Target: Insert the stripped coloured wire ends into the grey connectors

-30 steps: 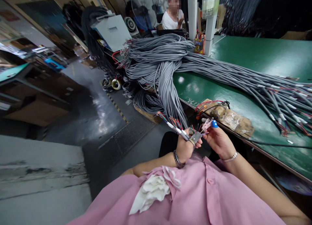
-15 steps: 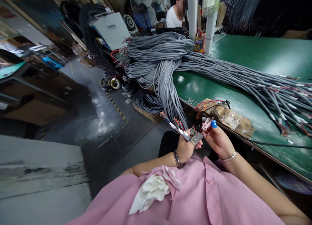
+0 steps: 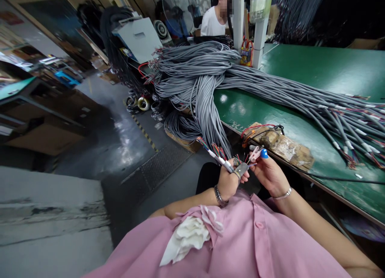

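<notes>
My left hand (image 3: 227, 183) is closed around grey cables (image 3: 227, 166) with white sleeves, whose stripped ends fan out in thin coloured wires (image 3: 219, 151). Across its thumb lies a flat grey piece (image 3: 241, 169); I cannot tell what it is. Close beside it, my right hand (image 3: 269, 174) pinches a small pale pink clip-like thing (image 3: 255, 153) near the wire ends. A blue cover (image 3: 264, 153) sits on a fingertip of this hand. The fingers partly hide where the wires meet the pink thing.
A large bundle of grey cables (image 3: 207, 73) lies over the green table (image 3: 300, 121) and hangs off its edge. By my right hand rests a tape-wrapped block (image 3: 285, 149) with red and black leads. A person in white (image 3: 213, 22) is beyond the table.
My hands and the cables stay almost in place, with only a slight shift of the fine wires. The person at the back leans a little to the left.
</notes>
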